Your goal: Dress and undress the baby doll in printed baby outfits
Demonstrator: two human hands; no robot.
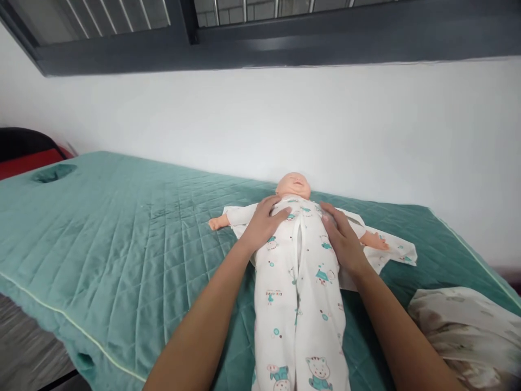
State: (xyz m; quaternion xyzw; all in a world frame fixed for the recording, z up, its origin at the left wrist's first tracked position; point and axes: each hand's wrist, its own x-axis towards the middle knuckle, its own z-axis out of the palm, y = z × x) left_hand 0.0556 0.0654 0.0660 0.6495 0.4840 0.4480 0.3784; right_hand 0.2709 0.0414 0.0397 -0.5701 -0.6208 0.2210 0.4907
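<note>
A baby doll [293, 185] lies on its back on a green quilted bed cover [122, 244], head toward the wall. It wears a white romper [299, 293] printed with teal animals, and its arms stick out sideways. My left hand [262, 224] lies flat on the doll's chest on the left side, fingers stretched toward the neckline. My right hand [341, 237] lies flat on the other side of the chest, fingers together and extended. Neither hand holds anything. A white printed cloth [401, 252] spreads out under the doll's arm on the right.
The white wall [325, 125] runs close behind the bed, under a dark window frame [260, 49]. A crumpled pale patterned cloth [468, 331] lies at the bed's right corner. A round hole [53, 172] opens in the cover at far left, beside a red and black object [24, 155].
</note>
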